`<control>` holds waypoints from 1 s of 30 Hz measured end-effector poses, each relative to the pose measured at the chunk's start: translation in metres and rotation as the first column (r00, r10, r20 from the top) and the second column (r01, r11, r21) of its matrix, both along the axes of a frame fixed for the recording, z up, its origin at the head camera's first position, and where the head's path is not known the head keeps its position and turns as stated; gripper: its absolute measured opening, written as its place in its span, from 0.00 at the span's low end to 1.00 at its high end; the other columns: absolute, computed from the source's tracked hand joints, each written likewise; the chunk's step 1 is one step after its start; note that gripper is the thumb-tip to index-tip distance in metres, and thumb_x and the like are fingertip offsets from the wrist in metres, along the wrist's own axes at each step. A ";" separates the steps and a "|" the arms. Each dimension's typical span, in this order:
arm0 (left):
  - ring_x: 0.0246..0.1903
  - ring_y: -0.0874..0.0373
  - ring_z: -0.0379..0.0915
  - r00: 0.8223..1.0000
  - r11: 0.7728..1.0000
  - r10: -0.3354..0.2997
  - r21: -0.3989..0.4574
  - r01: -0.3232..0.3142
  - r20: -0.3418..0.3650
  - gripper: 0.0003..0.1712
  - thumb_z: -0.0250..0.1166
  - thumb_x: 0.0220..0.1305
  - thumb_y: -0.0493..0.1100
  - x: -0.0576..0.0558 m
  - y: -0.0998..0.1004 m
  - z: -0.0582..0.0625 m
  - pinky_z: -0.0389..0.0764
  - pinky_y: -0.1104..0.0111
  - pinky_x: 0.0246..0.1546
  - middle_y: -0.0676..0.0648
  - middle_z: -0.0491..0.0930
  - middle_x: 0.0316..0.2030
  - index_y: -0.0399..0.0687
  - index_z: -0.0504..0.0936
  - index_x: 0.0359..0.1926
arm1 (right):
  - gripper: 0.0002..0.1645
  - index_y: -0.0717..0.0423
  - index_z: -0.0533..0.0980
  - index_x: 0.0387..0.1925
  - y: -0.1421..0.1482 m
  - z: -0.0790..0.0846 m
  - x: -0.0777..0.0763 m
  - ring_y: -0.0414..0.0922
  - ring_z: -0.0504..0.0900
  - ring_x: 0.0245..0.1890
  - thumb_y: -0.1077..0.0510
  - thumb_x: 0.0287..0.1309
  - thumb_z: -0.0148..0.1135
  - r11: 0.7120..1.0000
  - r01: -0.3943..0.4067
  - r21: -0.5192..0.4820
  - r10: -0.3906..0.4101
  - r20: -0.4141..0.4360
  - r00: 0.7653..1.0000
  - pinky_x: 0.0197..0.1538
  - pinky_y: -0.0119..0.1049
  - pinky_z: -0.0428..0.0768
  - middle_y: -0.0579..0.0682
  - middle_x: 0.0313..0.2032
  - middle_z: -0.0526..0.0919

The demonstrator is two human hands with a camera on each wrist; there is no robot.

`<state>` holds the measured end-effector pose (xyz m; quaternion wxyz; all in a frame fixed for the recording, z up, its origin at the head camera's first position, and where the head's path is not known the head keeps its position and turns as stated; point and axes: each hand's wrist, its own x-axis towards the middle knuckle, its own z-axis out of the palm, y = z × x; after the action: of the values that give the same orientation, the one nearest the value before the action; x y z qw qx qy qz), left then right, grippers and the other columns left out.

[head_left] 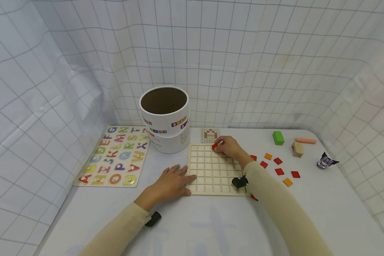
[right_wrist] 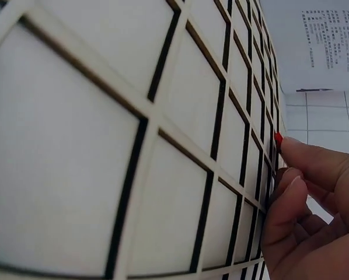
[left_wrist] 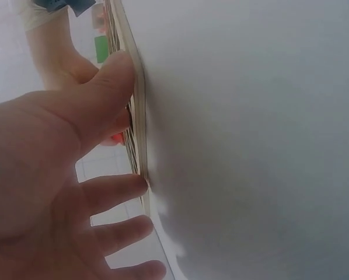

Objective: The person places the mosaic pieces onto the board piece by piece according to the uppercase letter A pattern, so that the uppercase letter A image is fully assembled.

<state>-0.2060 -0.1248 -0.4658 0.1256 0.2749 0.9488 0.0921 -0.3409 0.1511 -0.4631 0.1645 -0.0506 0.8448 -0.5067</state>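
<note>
A flat wooden grid board (head_left: 208,177) with square cells lies in the middle of the table. At its far edge my right hand (head_left: 228,146) pinches a small red square tile (head_left: 214,146) between thumb and fingers, right at a cell of the top row. The right wrist view shows the red tile (right_wrist: 278,139) at the fingertips, low against the grid. My left hand (head_left: 172,185) rests with fingers spread at the board's left edge, its index finger over the border. In the left wrist view, the thumb and index fingertip meet the board's edge (left_wrist: 138,105).
Behind the board lies a small pattern card (head_left: 210,134). Loose red tiles (head_left: 279,171) and orange tiles (head_left: 287,182) are scattered on the right, near a green block (head_left: 278,138), a wooden block (head_left: 297,149) and a small figure (head_left: 325,161). A white bucket (head_left: 166,124) and alphabet board (head_left: 115,156) stand left.
</note>
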 end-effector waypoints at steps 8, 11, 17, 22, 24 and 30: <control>0.76 0.35 0.49 1.000 1.000 -0.002 -0.004 0.002 -0.007 0.36 0.66 0.65 0.63 0.000 -0.002 0.000 0.57 0.37 0.69 0.41 0.58 0.78 0.68 0.71 0.73 | 0.16 0.56 0.81 0.53 -0.006 -0.003 -0.001 0.49 0.74 0.36 0.59 0.64 0.68 0.968 -0.021 0.250 0.062 -0.157 0.986 0.41 0.41 0.73 0.55 0.42 0.81; 0.76 0.35 0.49 1.000 1.000 -0.002 -0.003 0.002 -0.007 0.36 0.66 0.65 0.63 0.000 -0.002 0.001 0.58 0.37 0.69 0.41 0.58 0.77 0.68 0.71 0.73 | 0.17 0.55 0.81 0.53 -0.007 -0.004 0.000 0.50 0.75 0.38 0.58 0.63 0.68 0.963 -0.025 0.270 0.072 -0.167 0.983 0.43 0.43 0.75 0.56 0.44 0.82; 0.76 0.34 0.49 1.000 0.999 0.000 0.033 0.000 0.012 0.36 0.67 0.65 0.61 0.001 -0.003 0.002 0.58 0.37 0.69 0.40 0.57 0.78 0.66 0.72 0.73 | 0.17 0.55 0.82 0.53 -0.008 -0.004 -0.001 0.52 0.77 0.43 0.58 0.62 0.68 0.957 -0.016 0.289 0.072 -0.184 0.980 0.46 0.45 0.76 0.57 0.47 0.82; 0.76 0.34 0.49 1.000 0.999 -0.003 0.038 0.002 0.008 0.36 0.67 0.65 0.61 0.000 -0.002 0.001 0.57 0.37 0.69 0.40 0.58 0.78 0.66 0.72 0.73 | 0.21 0.56 0.80 0.56 0.000 -0.003 0.001 0.50 0.79 0.42 0.58 0.62 0.68 0.968 -0.023 0.251 0.068 -0.171 0.983 0.46 0.43 0.78 0.56 0.45 0.82; 0.76 0.34 0.50 1.000 0.999 -0.007 0.034 0.007 0.002 0.36 0.67 0.65 0.61 0.000 -0.001 0.000 0.58 0.37 0.69 0.40 0.58 0.77 0.66 0.72 0.73 | 0.22 0.57 0.78 0.59 0.009 0.000 0.007 0.49 0.79 0.39 0.58 0.63 0.68 0.977 -0.024 0.212 0.062 -0.174 0.983 0.43 0.42 0.78 0.56 0.43 0.82; 0.73 0.35 0.55 1.000 1.000 -0.019 0.005 0.019 -0.022 0.36 0.68 0.64 0.61 0.001 0.001 0.002 0.59 0.37 0.68 0.40 0.60 0.77 0.65 0.72 0.73 | 0.26 0.59 0.75 0.64 0.064 0.019 0.042 0.52 0.75 0.33 0.57 0.66 0.66 0.981 0.006 0.192 0.040 -0.237 0.971 0.33 0.40 0.75 0.57 0.46 0.77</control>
<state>-0.2054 -0.1240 -0.4640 0.1156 0.2852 0.9472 0.0903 -0.2989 0.2153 -0.4443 0.0697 -0.1028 0.9027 -0.4120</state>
